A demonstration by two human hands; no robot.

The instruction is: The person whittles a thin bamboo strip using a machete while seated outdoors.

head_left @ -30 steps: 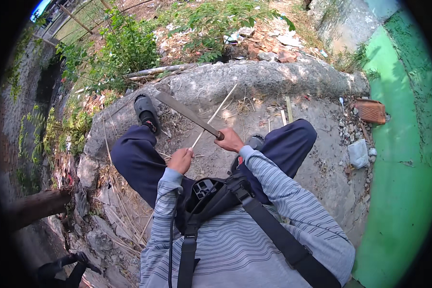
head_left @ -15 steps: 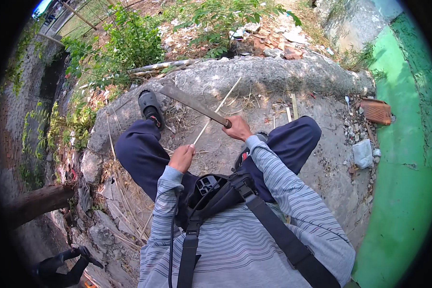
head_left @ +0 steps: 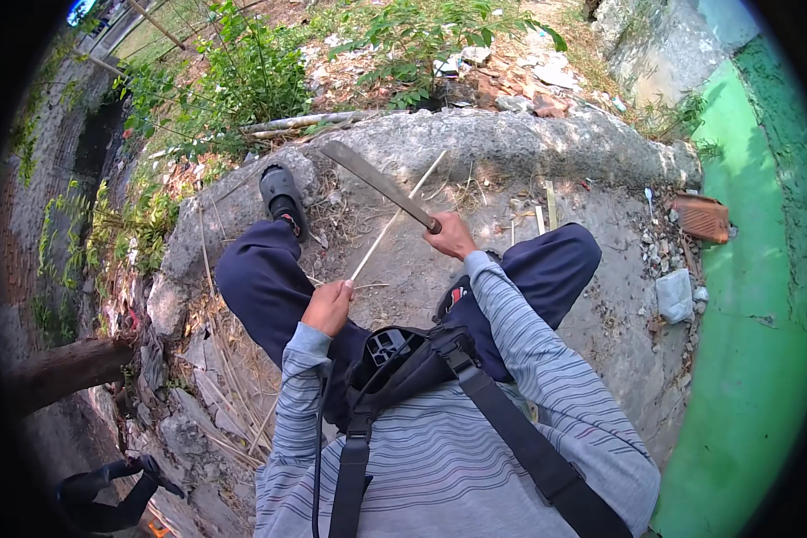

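Note:
My right hand is closed round the handle of a machete, whose broad, dull blade points up and to the left. Between the fingers of my left hand is the near end of a thin pale stick, which looks like a split bamboo strip. The stick slants away to the upper right, and the blade crosses it a little beyond its middle. From this angle I cannot tell whether blade and stick touch. Both hands are above the ground between my spread knees.
Pale strips lie beyond my right knee, and longer strips lie at the left. A low rough concrete ridge runs across the front. To the right are an orange-brown perforated block, a whitish bag and a green wall.
My left hand has drawn slightly back and left with the stick. The machete has shifted a little to the right and its blade has turned slightly steeper.

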